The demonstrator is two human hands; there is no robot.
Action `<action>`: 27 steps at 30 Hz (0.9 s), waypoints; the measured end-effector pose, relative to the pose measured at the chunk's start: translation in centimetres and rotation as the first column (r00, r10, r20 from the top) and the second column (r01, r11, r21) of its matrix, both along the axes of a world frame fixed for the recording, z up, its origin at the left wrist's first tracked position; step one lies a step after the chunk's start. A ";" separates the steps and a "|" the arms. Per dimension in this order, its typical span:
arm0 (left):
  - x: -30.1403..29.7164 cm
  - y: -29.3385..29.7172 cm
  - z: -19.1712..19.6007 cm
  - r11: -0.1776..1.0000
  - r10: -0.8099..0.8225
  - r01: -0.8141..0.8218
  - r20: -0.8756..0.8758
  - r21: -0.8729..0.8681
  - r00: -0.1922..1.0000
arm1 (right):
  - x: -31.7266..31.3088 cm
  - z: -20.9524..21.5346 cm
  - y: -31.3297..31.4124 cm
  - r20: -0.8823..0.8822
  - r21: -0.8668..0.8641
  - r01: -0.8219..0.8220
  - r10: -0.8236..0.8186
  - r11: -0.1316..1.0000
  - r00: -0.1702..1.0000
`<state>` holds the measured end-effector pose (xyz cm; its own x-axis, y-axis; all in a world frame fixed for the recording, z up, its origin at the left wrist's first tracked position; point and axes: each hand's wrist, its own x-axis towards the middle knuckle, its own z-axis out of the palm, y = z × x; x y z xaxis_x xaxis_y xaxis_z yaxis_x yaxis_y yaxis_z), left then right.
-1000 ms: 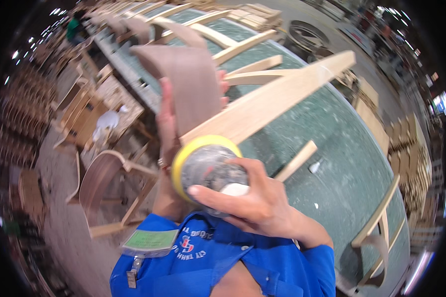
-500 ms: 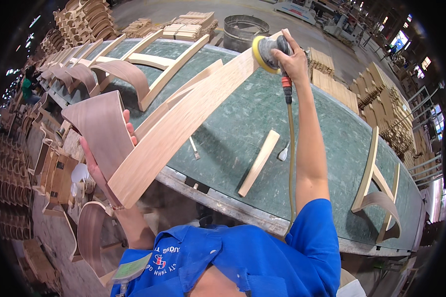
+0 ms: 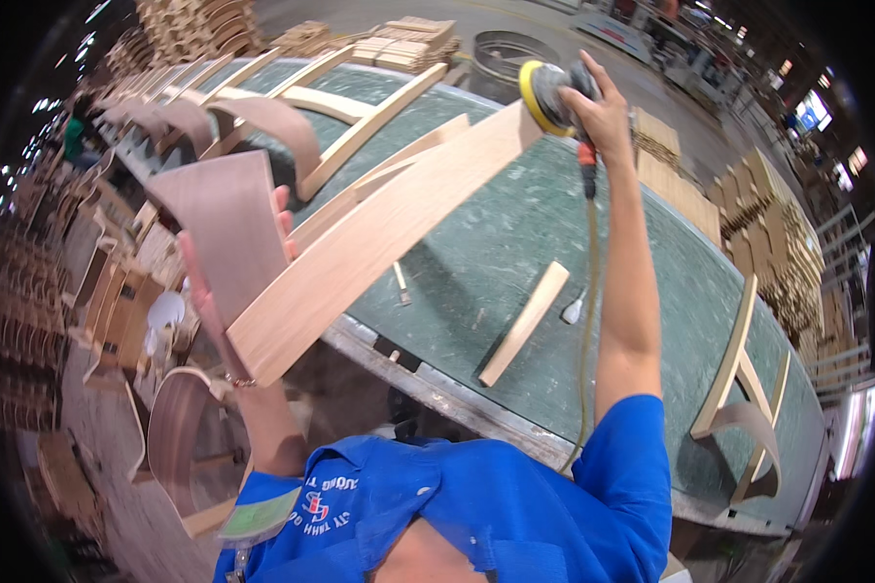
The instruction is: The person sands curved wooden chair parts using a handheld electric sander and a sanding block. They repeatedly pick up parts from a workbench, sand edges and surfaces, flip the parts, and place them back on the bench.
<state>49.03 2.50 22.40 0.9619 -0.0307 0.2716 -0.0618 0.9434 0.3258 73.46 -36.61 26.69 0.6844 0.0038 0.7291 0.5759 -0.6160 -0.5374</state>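
A wooden chair frame slants across the middle of the view. Its pale leg (image 3: pixel 399 228) runs up to the right, and a curved brown backrest panel (image 3: pixel 219 219) joins it at the left. My left hand (image 3: pixel 199 277) is wrapped round the backrest panel from beneath, with fingertips showing at its right edge. At the leg's far end, my right hand (image 3: pixel 601 107) grips a round orbital sander (image 3: pixel 554 92) with a yellow-edged pad. The pad is tilted on edge at the leg's tip; whether it touches cannot be seen clearly. A hose (image 3: pixel 590 282) hangs from the sander.
On the green-topped table (image 3: pixel 447 321) lie a pale wood stick (image 3: pixel 525 325), a small brush (image 3: pixel 402 282) and a white spoon-like item (image 3: pixel 574 309). More chair frames (image 3: pixel 369 131) line the far left; another frame (image 3: pixel 739 389) lies at right. Stacked wood parts (image 3: pixel 768 243) stand beyond.
The sander has moved outward along the leg to its far tip, which formerly extended beyond the pad. My left hand keeps its hold on the backrest panel. The whole view has shifted slightly.
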 end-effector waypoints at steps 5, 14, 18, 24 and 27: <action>-1.3 -0.7 0.1 0.989 0.089 -0.083 -0.043 0.120 0.995 | -10.5 -3.2 7.5 -0.134 0.226 -0.387 0.422 0.894 0.897; -3.3 -1.9 0.3 0.951 0.210 -0.185 -0.079 0.246 0.974 | -29.8 -2.0 15.1 -0.293 -0.313 -0.685 0.619 0.658 0.728; -3.1 -1.5 -0.2 0.949 0.210 -0.188 -0.061 0.252 0.976 | -32.5 -1.4 15.7 -0.375 -0.377 -0.756 0.658 0.535 0.653; -2.7 -2.2 0.1 0.949 0.191 -0.171 -0.049 0.264 0.980 | -30.4 -2.3 14.2 -0.227 -0.344 -0.609 0.566 0.714 0.792; -2.7 -0.7 -0.2 0.962 0.153 -0.146 -0.011 0.229 0.988 | -28.2 -5.2 12.2 -0.143 -0.199 -0.440 0.418 0.876 0.897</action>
